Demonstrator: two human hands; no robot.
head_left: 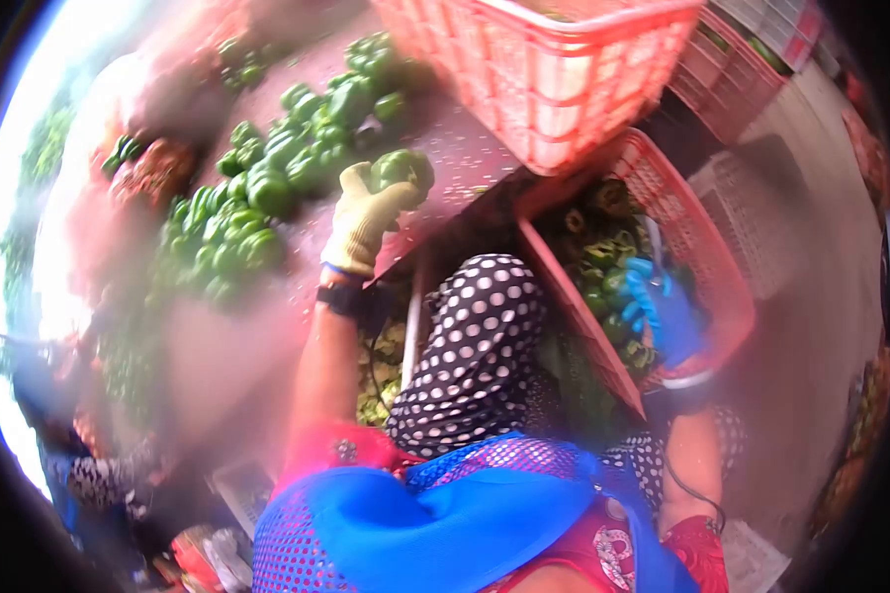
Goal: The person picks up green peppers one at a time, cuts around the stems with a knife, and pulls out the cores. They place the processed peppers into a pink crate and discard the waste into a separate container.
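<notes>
My left hand [371, 217], in a pale yellow knitted glove, is closed around a green bell pepper [405, 171] above the near edge of a reddish table [465, 163]. Just beyond it, many green bell peppers [297, 148] lie in a long heap on that table. My right hand [667, 311], in a blue glove, is inside a red plastic crate [692, 208] at my right side, its fingers curled. From its far side sticks a thin, curved grey metal tool [654, 240], partly hidden. Green peppers and cut pieces [603, 272] lie in the crate beneath this hand.
A larger red crate [564, 99] stands on the table's corner, overhanging the lower crate. More crates [727, 79] stand at the back right. Pale green scraps [376, 381] fill a container beside my polka-dot-covered knee [475, 336]. Another person [99, 474] is partly visible, blurred, at the lower left.
</notes>
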